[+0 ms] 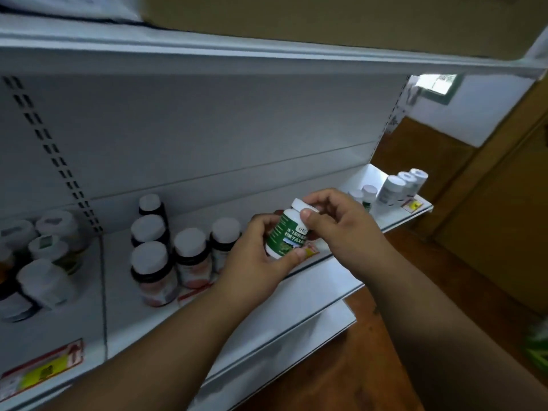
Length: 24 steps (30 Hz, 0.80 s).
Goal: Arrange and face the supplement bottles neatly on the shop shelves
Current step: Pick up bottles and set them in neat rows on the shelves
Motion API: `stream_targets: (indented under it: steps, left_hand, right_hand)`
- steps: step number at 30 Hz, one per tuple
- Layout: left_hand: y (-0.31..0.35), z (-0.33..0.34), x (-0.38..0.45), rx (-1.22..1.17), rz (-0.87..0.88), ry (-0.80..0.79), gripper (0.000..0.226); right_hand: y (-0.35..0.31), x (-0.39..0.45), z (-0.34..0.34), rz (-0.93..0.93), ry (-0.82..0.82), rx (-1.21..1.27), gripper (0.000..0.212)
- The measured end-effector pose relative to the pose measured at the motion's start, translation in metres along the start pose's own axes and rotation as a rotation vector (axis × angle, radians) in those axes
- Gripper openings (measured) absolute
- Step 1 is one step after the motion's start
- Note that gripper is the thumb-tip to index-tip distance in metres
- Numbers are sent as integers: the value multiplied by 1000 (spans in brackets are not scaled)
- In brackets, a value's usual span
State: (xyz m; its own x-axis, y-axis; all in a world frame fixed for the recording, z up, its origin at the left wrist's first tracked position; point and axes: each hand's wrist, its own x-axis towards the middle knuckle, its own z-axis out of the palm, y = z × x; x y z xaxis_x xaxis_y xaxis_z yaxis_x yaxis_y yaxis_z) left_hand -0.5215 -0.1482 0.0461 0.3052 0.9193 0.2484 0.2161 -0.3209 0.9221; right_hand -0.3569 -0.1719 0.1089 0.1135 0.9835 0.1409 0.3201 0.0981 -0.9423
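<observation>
A green-labelled supplement bottle (284,234) with a white cap is held tilted above the white shelf (320,280). My left hand (261,256) grips its lower body, thumb across the base. My right hand (332,221) pinches the white cap from the right. To the left stand several dark bottles with white caps and reddish labels (154,271). Further left sits a group of white and dark bottles (44,256). At the shelf's far right end stand several white bottles (397,188).
An upper shelf (267,57) carrying a cardboard box (326,22) overhangs the work area. Price tags (44,369) line the shelf's front edge. Brown cardboard boxes (489,221) and a wooden floor (370,366) lie to the right and below.
</observation>
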Motion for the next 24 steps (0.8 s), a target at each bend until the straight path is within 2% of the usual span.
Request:
stream_targets:
  steps: [3,7,10,14,17,20,24]
  left_hand:
    - [2,55,21,-28,-37,67,57]
    - [7,124,43,1,-140,181,45]
    - [6,158,62,90,-161,239,42]
    - [-5,176,79,223,-144,243,35]
    - [-13,181,100,356,-32,192,29]
    - [-18,187,123,520,54,242,33]
    - [-26,205,141,666,56,342,41]
  right_hand:
    - [25,23,-46,-27,30,-68,16]
    - [53,60,-107,-42,59,-127,13]
    - [66,95,-142,-115,28,-293,12]
    - [80,138,-166,-195,57,-344,16]
    - [92,171,-172,-271,50,-346,18]
    - [99,201,-170,-265,-47,-485,19]
    - [118,237,-165,-327,-336,-613,38]
